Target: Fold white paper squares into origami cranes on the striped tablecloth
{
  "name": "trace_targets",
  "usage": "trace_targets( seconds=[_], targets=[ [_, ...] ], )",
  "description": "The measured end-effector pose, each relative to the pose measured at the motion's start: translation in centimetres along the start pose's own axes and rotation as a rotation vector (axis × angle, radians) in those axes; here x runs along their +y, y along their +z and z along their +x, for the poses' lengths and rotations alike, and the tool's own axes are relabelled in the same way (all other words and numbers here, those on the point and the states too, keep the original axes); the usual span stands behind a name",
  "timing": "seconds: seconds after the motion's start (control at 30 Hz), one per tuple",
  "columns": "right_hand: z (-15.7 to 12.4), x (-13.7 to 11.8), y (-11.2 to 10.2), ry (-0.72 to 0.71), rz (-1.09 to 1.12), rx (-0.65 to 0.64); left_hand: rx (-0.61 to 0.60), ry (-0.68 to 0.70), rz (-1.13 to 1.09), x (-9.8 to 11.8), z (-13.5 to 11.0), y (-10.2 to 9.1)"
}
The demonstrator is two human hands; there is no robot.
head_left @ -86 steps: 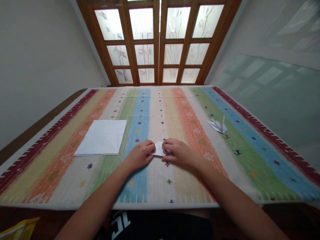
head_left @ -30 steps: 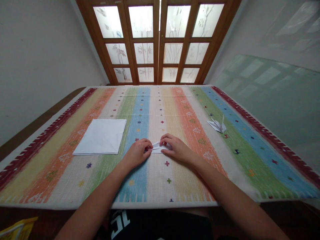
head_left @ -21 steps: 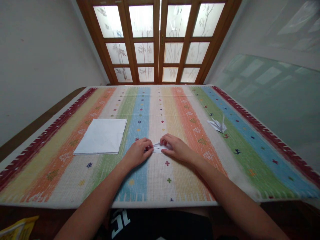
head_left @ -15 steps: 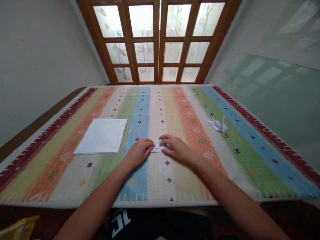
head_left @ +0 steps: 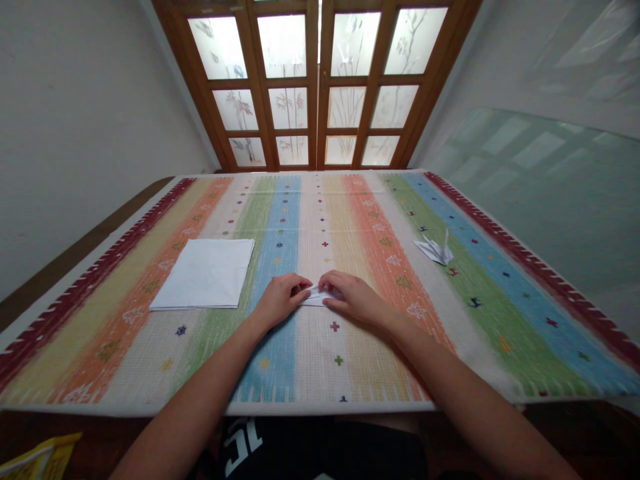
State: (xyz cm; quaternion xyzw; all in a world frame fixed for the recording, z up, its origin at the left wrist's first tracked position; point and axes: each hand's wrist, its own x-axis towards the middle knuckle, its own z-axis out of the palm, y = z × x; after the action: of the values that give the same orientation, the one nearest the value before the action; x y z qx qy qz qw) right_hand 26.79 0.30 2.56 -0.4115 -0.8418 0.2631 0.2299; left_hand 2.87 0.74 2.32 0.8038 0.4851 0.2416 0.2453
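A small folded piece of white paper (head_left: 315, 299) lies on the tablecloth between my two hands, partly covered by the fingers. My left hand (head_left: 281, 297) pinches its left end between thumb and fingertips. On the other side my right hand (head_left: 353, 296) has its curled fingers and thumb closed on the paper's right part. To the left rests a stack of square white paper sheets (head_left: 205, 273). Over on the right stands a folded paper crane (head_left: 435, 251) with a pointed piece sticking up.
A striped, patterned tablecloth (head_left: 320, 360) covers the table. Beyond its far edge is a wooden door with glass panes (head_left: 320, 87). A glass-like panel (head_left: 540, 193) leans along the right wall. Something yellow (head_left: 47, 457) shows at the lower left, below the table edge.
My left fingers have shifted slightly and curled more at the paper's left end. The right hand stays nearly in place. The camera view has moved a little.
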Motion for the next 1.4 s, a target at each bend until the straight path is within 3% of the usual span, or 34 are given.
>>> trace_targets(
  seconds=[0.13,0.53,0.8,1.0,1.4],
  targets=[
    [-0.1,0.1,0.2,0.048,0.024,0.028,-0.03,0.011,0.064,-0.1,0.0,-0.2],
    [0.2,0.1,-0.1,-0.06,-0.027,-0.036,-0.006,-0.01,0.1,0.1,0.6,0.5],
    [-0.2,0.2,0.2,0.027,-0.054,0.029,-0.105,0.089,-0.008,-0.5,0.4,-1.4],
    [-0.2,-0.1,0.1,-0.026,-0.118,-0.012,-0.143,0.071,-0.03,-0.8,0.4,-2.0],
    [-0.2,-0.5,0.0,-0.054,-0.161,-0.046,-0.235,0.19,0.031,-0.8,-0.5,-3.6]
  ],
)
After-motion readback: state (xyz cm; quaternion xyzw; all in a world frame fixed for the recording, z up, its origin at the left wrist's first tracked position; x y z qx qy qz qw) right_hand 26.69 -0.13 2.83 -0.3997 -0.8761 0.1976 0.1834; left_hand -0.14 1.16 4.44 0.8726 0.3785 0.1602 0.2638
